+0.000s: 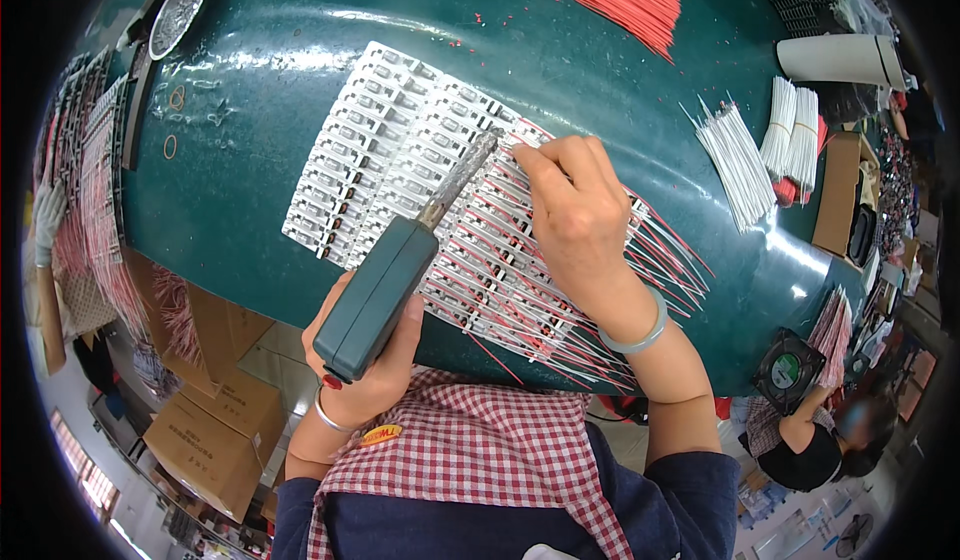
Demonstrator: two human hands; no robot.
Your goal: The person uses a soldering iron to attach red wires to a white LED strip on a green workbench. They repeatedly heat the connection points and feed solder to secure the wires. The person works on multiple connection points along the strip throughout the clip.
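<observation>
My left hand (385,345) is wrapped around a dark green gun-shaped tool (380,295) with a long silvery barrel. The barrel tip reaches over a panel of small white plastic parts (375,135), set in rows on the table. Close beside that tip, my right hand (580,205) is closed, thumb and forefinger pinching what looks like a thin wire; the fingers partly hide it. Red and white wires (655,245) run across the right-hand rows and fan out past the panel's right edge. Toward the left, the rows show no wires.
On the green table (270,100) lie a red wire bundle (610,0), white wire bundles (735,160) and a metal dish (180,12). At right are an open cardboard box (838,195) and a black fan (788,370). Two other people work at the sides. Cartons (215,440) stand lower left.
</observation>
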